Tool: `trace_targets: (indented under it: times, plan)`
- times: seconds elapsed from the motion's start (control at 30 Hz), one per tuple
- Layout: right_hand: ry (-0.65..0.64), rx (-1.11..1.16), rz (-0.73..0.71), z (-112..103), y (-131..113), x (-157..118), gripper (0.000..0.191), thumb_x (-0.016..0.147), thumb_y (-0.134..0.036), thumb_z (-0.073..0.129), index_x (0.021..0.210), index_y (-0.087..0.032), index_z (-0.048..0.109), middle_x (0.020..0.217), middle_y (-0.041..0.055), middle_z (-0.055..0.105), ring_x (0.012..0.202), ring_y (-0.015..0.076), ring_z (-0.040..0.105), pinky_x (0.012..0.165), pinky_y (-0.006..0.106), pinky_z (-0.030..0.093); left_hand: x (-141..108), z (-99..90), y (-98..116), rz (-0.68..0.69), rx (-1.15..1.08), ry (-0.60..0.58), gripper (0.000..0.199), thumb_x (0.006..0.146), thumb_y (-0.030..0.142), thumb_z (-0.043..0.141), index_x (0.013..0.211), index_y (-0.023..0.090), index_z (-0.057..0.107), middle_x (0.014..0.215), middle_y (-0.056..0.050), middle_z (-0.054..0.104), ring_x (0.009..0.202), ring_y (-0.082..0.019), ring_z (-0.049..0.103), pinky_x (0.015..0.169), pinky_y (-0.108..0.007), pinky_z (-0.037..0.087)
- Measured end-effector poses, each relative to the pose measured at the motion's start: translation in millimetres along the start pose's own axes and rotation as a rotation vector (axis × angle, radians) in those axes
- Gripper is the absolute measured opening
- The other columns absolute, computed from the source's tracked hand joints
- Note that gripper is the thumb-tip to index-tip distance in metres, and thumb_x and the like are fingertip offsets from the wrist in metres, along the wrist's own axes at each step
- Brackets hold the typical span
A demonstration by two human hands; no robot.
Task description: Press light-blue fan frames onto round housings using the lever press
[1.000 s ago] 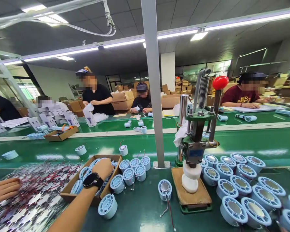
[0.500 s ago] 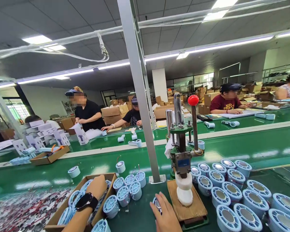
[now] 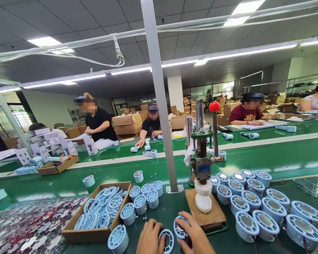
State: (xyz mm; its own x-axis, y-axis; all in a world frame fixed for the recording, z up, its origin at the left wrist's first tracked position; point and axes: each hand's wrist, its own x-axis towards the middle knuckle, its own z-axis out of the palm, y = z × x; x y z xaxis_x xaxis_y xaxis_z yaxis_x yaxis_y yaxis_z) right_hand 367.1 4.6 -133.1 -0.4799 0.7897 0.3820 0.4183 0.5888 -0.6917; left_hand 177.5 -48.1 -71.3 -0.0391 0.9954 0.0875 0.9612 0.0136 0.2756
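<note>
My left hand [image 3: 149, 238] is closed on a light blue spoked ring [image 3: 170, 242], thumb inside its rim, low in the middle of the view. Just to the right, my right hand [image 3: 197, 237] grips a light blue round housing [image 3: 179, 231] with a dark part showing beneath it. Ring and housing are close together, with a small gap between them. Behind my right hand stands a hand press [image 3: 202, 169] with a red-knobbed lever; its white pressing blocks [image 3: 203, 203] rest above a wooden base [image 3: 213, 215].
A cardboard box [image 3: 88, 237] of blue rings stands left, beside several spoked housings [image 3: 127, 213]. Discs with red wires [image 3: 26, 225] lie at far left. Housings with silver centres [image 3: 265, 223] fill the right. A metal post [image 3: 161, 98] rises ahead; co-workers sit across the green belt [image 3: 108, 176].
My left hand has come out of the cardboard box with a blue ring and moved right, beside my right hand. The view has shifted slightly. A co-worker's hand across the belt has reached a blue part.
</note>
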Motion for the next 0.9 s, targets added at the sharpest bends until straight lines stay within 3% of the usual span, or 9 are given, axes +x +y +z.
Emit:
trace_targets:
  times: [0.07,0.17,0.27,0.37,0.47,0.57,0.67,0.73,0.9]
  plan:
    - [-0.004,0.027,0.006,-3.3,-2.1,-1.5,0.057,0.071,-0.014,0.058,0.127,-0.023,0.061,0.141,0.0113,0.049,0.130,0.0266,0.050,0.110,0.038,0.040,-2.1,14.9,-9.4,0.011,-0.079,0.052,0.036,0.091,0.038,0.043,0.112,0.023,0.069,0.119,-0.013,0.065,0.112,-0.028,0.058,0.096,-0.039,0.046]
    - [0.061,0.112,0.027,-8.3,-10.9,-4.5,0.057,0.071,-0.012,0.056,0.126,-0.024,0.062,0.141,0.0105,0.050,0.130,0.0249,0.050,0.112,0.037,0.038,-9.7,18.1,-13.4,0.029,-0.155,0.070,0.048,0.086,0.047,0.052,0.128,0.027,0.061,0.134,-0.010,0.059,0.126,-0.029,0.050,0.105,-0.042,0.042]
    - [0.142,0.206,0.049,-12.0,-20.2,-6.3,0.059,0.068,-0.011,0.056,0.125,-0.023,0.062,0.136,0.0090,0.053,0.127,0.0225,0.052,0.112,0.037,0.038,-19.1,14.2,-3.9,0.003,-0.156,0.088,0.058,0.074,0.039,0.066,0.130,0.025,0.060,0.136,-0.009,0.058,0.129,-0.031,0.047,0.108,-0.044,0.037]
    - [0.184,0.235,0.081,-11.1,-21.9,-9.1,0.063,0.067,-0.012,0.057,0.129,-0.020,0.058,0.132,0.0093,0.058,0.124,0.0222,0.055,0.111,0.038,0.039,-23.5,12.4,4.1,-0.005,-0.236,0.140,0.053,0.069,0.029,0.067,0.122,0.022,0.064,0.127,-0.009,0.063,0.124,-0.030,0.050,0.106,-0.044,0.038]
    - [0.237,0.253,0.119,-4.8,-18.0,-16.0,0.069,0.064,-0.013,0.059,0.133,-0.018,0.054,0.133,0.0098,0.058,0.125,0.0238,0.054,0.111,0.041,0.039,-23.8,11.8,13.6,-0.041,-0.549,0.204,0.053,0.074,0.030,0.060,0.126,0.018,0.059,0.126,-0.011,0.063,0.118,-0.027,0.057,0.105,-0.041,0.042]
    - [0.269,0.267,0.114,2.4,-15.5,-24.5,0.071,0.063,-0.013,0.057,0.134,-0.017,0.053,0.132,0.0095,0.059,0.123,0.0240,0.057,0.109,0.040,0.043,-24.1,7.7,38.2,0.016,-0.785,0.167,0.066,0.075,0.028,0.058,0.138,0.018,0.046,0.127,-0.009,0.063,0.113,-0.023,0.061,0.103,-0.037,0.045]
    - [0.289,0.279,0.086,6.3,-15.6,-29.8,0.073,0.064,-0.012,0.053,0.136,-0.018,0.051,0.131,0.0083,0.060,0.120,0.0216,0.060,0.103,0.033,0.048,-23.5,0.8,67.4,0.115,-0.645,0.116,0.070,0.065,0.017,0.060,0.135,0.024,0.053,0.130,-0.006,0.062,0.123,-0.025,0.054,0.112,-0.040,0.036]
    - [0.305,0.275,0.075,7.9,-14.3,-30.9,0.072,0.066,-0.013,0.053,0.137,-0.019,0.051,0.132,0.0075,0.060,0.119,0.0207,0.060,0.101,0.030,0.050,-21.1,-1.7,77.6,0.094,-0.576,0.102,0.067,0.065,0.016,0.058,0.132,0.023,0.056,0.134,-0.007,0.059,0.128,-0.026,0.049,0.115,-0.042,0.033]
    - [0.381,0.207,0.013,16.6,-1.7,-31.8,0.074,0.066,-0.012,0.051,0.139,-0.019,0.049,0.135,0.0051,0.058,0.119,0.0200,0.061,0.100,0.027,0.050,-12.7,9.1,69.0,0.032,-0.577,0.123,0.069,0.061,0.016,0.057,0.130,0.022,0.059,0.127,-0.009,0.062,0.120,-0.029,0.057,0.107,-0.042,0.042]
